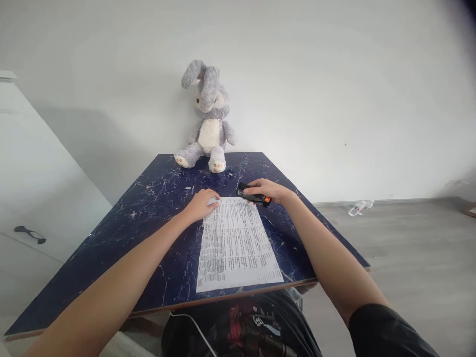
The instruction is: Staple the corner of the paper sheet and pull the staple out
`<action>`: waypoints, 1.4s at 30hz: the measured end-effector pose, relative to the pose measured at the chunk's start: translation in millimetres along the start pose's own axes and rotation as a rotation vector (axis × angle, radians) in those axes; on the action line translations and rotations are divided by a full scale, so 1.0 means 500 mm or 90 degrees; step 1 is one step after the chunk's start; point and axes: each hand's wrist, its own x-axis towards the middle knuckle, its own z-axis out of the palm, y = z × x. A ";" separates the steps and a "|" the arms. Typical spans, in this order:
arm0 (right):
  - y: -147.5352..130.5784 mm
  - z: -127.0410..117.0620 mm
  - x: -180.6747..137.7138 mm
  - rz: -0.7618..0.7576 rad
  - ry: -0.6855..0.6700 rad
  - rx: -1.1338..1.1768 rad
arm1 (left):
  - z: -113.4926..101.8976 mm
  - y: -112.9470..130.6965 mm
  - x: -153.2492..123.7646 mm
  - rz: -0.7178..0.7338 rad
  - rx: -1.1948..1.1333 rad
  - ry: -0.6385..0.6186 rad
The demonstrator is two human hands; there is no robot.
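Note:
A printed sheet of paper [238,238], dense with dark text, lies on the blue marbled table [148,208]; whether more sheets lie under it I cannot tell. My left hand [204,202] is at its far left corner, thumb and fingers closed on the edge. In my right hand [264,189] is a black stapler [256,196] with an orange patch at its rear. The stapler lies across the far right corner of the paper, its front end pointing left. My palm and fingers hide part of it.
A grey plush rabbit [210,131] sits at the table's far end against the white wall [334,89]. A white cabinet [33,188] with a dark handle stands at the left. On the floor at right lies a clear plastic item [360,208].

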 end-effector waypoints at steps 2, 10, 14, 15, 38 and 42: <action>-0.021 0.048 0.009 -0.039 -0.016 -0.079 | -0.003 0.003 0.001 -0.002 0.004 0.013; -0.038 0.141 0.026 -0.179 -0.055 -0.298 | -0.049 -0.030 -0.012 -0.268 0.179 0.234; -0.032 0.147 0.025 -0.231 -0.074 -0.372 | -0.055 -0.063 -0.023 -0.381 0.229 0.163; -0.033 0.148 0.024 -0.242 -0.063 -0.393 | -0.055 -0.068 -0.024 -0.385 0.233 0.143; -0.035 0.144 0.016 -0.295 -0.066 -0.466 | -0.058 -0.055 -0.023 -0.408 0.293 0.128; -0.025 0.140 0.021 -0.247 -0.115 -0.448 | -0.058 -0.058 -0.022 -0.411 0.290 0.123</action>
